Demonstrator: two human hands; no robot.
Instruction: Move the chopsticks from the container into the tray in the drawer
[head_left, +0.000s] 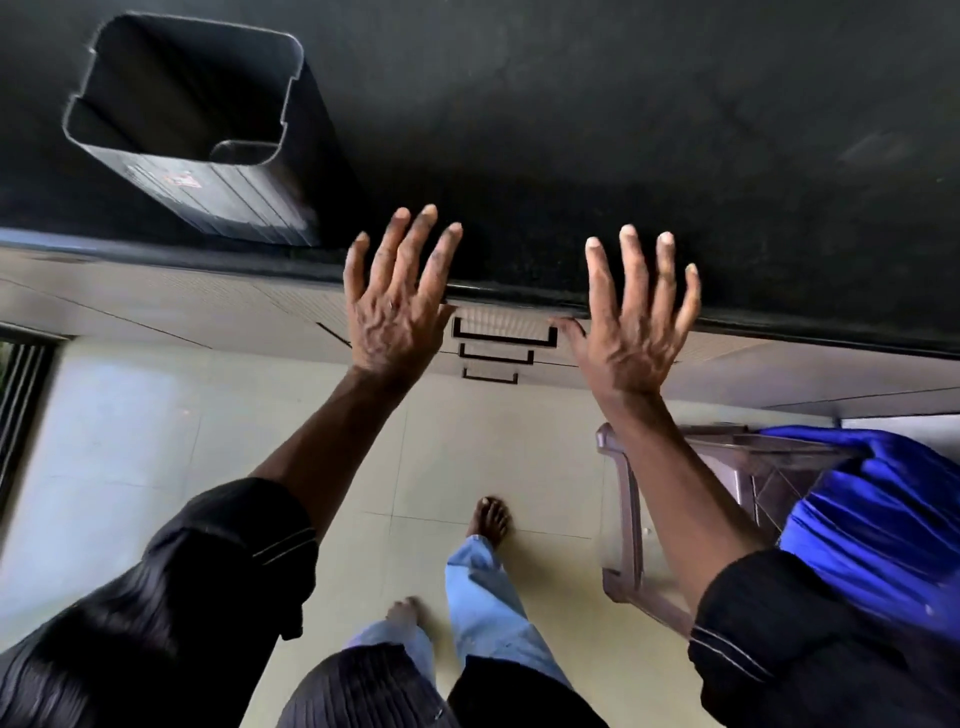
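Observation:
A tall black container (182, 98) stands on the dark countertop (623, 130) at the far left; I see no chopsticks inside it from here. Below the counter edge is a stack of shut beige drawers with dark handles (504, 335). My left hand (397, 301) and my right hand (631, 322) hover over the counter's front edge on either side of the top handle, palms down, fingers spread, holding nothing. No tray and no chopsticks are in view.
A brown plastic chair (649, 519) with blue cloth (883, 519) draped over it stands at my right on the pale tiled floor (156, 441). My bare feet and blue trouser legs are below the drawers. A dark doorway frame is at the far left.

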